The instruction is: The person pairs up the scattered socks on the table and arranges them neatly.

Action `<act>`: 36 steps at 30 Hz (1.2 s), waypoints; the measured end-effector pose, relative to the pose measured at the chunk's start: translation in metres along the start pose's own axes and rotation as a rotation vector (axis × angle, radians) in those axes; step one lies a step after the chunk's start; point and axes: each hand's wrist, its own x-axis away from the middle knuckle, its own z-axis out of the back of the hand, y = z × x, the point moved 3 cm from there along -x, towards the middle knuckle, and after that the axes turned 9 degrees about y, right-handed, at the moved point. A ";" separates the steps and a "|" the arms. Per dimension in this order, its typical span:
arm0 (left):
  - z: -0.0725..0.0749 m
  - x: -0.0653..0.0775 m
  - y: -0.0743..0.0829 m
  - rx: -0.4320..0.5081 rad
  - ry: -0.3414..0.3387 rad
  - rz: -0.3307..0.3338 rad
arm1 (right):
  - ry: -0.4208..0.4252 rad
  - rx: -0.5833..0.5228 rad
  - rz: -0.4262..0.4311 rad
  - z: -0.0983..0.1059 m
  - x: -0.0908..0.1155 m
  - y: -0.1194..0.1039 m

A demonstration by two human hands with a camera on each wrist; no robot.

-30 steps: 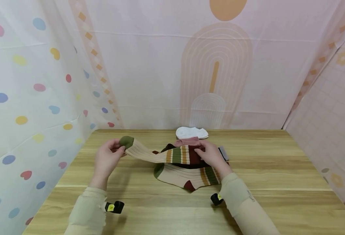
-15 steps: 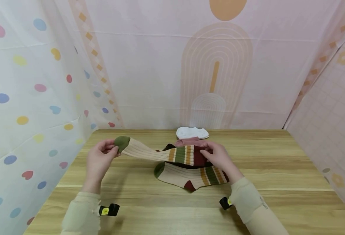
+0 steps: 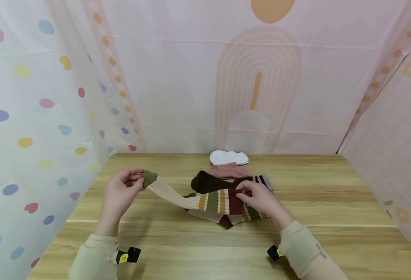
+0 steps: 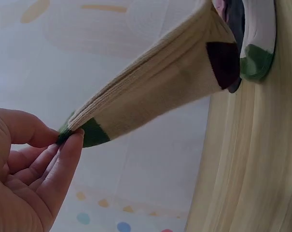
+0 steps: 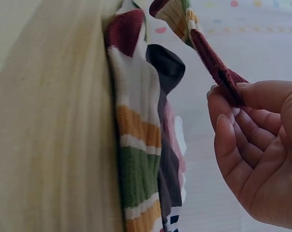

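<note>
A cream ribbed sock (image 3: 168, 195) with orange and green stripes is stretched between both hands above the table. My left hand (image 3: 121, 190) pinches its green toe (image 4: 93, 132) between thumb and fingers. At the other end, my right hand (image 3: 258, 197) pinches the dark red cuff (image 5: 217, 65). Beneath it a matching striped sock (image 5: 138, 125) lies flat on the wood, its red heel (image 3: 226, 221) toward the front edge. The held sock covers much of the lying one in the head view.
Behind the striped pair lie dark brown socks (image 3: 209, 182) with a grey striped cuff, then pink socks (image 3: 228, 170) and white socks (image 3: 228, 157) near the back edge of the wooden table (image 3: 177, 249). A printed curtain (image 3: 174, 97) hangs behind it.
Both hands first moved apart, stretching the sock. Then its cuff end came down and toward the front, over the matching sock, uncovering the dark brown socks.
</note>
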 end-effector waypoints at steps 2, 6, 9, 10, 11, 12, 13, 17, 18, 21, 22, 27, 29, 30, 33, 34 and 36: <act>-0.003 0.001 0.003 -0.027 -0.017 -0.019 | -0.020 -0.001 0.001 -0.002 0.001 0.000; -0.016 0.003 0.009 -0.036 -0.074 -0.070 | -0.041 0.003 0.009 -0.007 0.000 0.001; -0.032 0.005 0.017 -0.034 -0.132 -0.116 | -0.034 0.023 0.011 -0.008 -0.002 0.002; -0.038 0.006 0.020 -0.033 -0.154 -0.128 | -0.031 0.028 0.005 -0.009 -0.003 0.003; -0.045 0.007 0.023 -0.035 -0.176 -0.141 | -0.027 0.032 -0.001 -0.009 -0.004 0.004; -0.052 0.009 0.026 -0.036 -0.200 -0.152 | -0.024 0.032 -0.009 -0.010 -0.006 0.005; -0.059 0.010 0.028 -0.040 -0.220 -0.162 | -0.022 0.032 -0.017 -0.010 -0.007 0.006; -0.088 0.015 0.033 -0.040 -0.289 -0.195 | -0.015 0.039 -0.027 -0.012 -0.010 0.010; -0.094 0.016 0.033 -0.044 -0.306 -0.199 | -0.015 0.041 -0.030 -0.013 -0.011 0.011; -0.111 0.021 0.032 -0.058 -0.349 -0.219 | -0.016 0.057 -0.037 -0.015 -0.012 0.014; -0.117 0.022 0.031 -0.063 -0.367 -0.225 | -0.017 0.061 -0.040 -0.015 -0.012 0.016; -0.136 0.030 0.028 -0.045 -0.462 -0.271 | -0.024 0.068 -0.041 -0.017 -0.011 0.021; -0.139 0.033 0.026 -0.028 -0.483 -0.286 | -0.026 0.065 -0.041 -0.017 -0.010 0.023; -0.140 0.033 0.026 -0.020 -0.489 -0.287 | -0.025 0.064 -0.044 -0.017 -0.010 0.024; -0.140 0.034 0.025 -0.016 -0.490 -0.293 | -0.015 0.062 -0.053 -0.016 -0.009 0.027; -0.140 0.033 0.026 -0.016 -0.491 -0.298 | -0.010 0.066 -0.055 -0.015 -0.008 0.028; -0.141 0.032 0.026 -0.024 -0.501 -0.306 | 0.000 0.076 -0.060 -0.014 -0.007 0.029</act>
